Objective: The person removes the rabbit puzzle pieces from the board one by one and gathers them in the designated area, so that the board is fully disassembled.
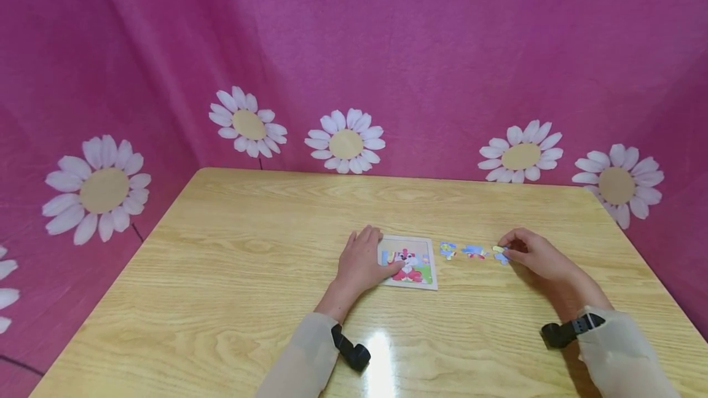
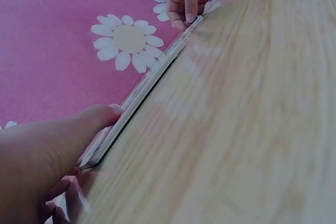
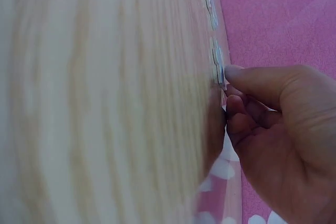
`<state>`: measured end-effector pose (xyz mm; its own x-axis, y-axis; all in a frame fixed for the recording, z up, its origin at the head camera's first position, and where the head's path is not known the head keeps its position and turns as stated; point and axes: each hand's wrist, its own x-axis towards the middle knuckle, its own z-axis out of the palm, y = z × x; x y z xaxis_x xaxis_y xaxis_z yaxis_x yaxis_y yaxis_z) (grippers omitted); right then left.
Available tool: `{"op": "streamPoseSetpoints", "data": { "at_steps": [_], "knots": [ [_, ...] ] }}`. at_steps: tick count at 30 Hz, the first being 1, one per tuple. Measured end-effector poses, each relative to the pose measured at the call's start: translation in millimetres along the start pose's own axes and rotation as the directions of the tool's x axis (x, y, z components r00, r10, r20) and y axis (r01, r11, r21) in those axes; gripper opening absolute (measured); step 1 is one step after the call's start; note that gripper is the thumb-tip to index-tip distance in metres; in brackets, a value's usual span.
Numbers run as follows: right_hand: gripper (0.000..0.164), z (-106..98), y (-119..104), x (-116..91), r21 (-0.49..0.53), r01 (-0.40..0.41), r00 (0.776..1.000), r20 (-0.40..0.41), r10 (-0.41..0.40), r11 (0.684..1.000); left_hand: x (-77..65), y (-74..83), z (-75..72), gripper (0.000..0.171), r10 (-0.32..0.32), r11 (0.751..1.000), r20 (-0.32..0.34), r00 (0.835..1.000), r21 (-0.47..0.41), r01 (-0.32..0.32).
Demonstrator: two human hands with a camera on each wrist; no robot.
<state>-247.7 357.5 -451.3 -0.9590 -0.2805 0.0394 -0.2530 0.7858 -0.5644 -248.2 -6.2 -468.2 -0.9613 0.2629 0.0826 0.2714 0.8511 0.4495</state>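
Observation:
A small framed jigsaw puzzle (image 1: 420, 284) lies on the table, its picture showing a red and white cartoon animal. My left hand (image 1: 361, 265) rests over its left side, fingers stretched along that edge and thumb on the picture. In the left wrist view the thumb (image 2: 100, 118) presses on the frame's top edge. To the right, my right hand (image 1: 539, 255) pinches a blue and yellow puzzle piece (image 1: 500, 255) at its right end between thumb and fingers. That piece lies at table level. Two more pieces, a blue and yellow one (image 1: 448, 250) and a blue and red one (image 1: 475, 252), lie in between.
The wooden table (image 1: 221, 300) reaches back to a pink curtain (image 1: 420, 48) printed with white daisies. Black straps with small cameras, a left one (image 1: 351, 349) and a right one (image 1: 570, 329), sit on the wrists.

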Motion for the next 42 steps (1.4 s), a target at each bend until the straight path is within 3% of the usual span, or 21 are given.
{"op": "streamPoseSetpoints", "data": {
  "at_steps": [7, 16, 22, 30, 36, 42],
  "knots": [
    [0.017, 0, -1, -2, -0.001, 0.010, 1.000, -0.026, -0.010, 1.000, -0.2, 0.0, -1.5, 0.076, 0.011, 1.000, 0.010, 1.000, -0.009, -0.011],
    [0.015, 9, -26, 4, 0.072, 0.177, 0.980, -0.109, -0.169, 0.982, 1.1, -8.1, -8.3, 0.079, 0.032, 0.998, 0.083, 0.996, -0.065, -0.027],
    [0.017, 23, -48, 15, 0.107, 0.236, 0.968, -0.111, -0.224, 0.966, 0.3, -16.2, -14.6, 0.081, 0.073, 0.991, 0.143, 0.987, -0.120, -0.056],
    [0.017, 47, -76, 32, 0.144, 0.247, 0.969, -0.055, -0.242, 0.958, -1.1, -23.5, -20.4, 0.082, 0.135, 0.981, 0.177, 0.975, -0.166, -0.105],
    [0.017, 65, -106, 42, 0.189, 0.239, 0.969, 0.012, -0.246, 0.952, -0.6, -25.7, -21.1, 0.083, 0.132, 0.980, 0.192, 0.972, -0.170, -0.100],
    [0.020, 79, -130, 50, 0.160, 0.234, 0.966, 0.070, -0.247, 0.959, -0.4, -27.0, -21.2, 0.084, 0.133, 0.980, 0.199, 0.971, -0.170, -0.099]
  ]
}}
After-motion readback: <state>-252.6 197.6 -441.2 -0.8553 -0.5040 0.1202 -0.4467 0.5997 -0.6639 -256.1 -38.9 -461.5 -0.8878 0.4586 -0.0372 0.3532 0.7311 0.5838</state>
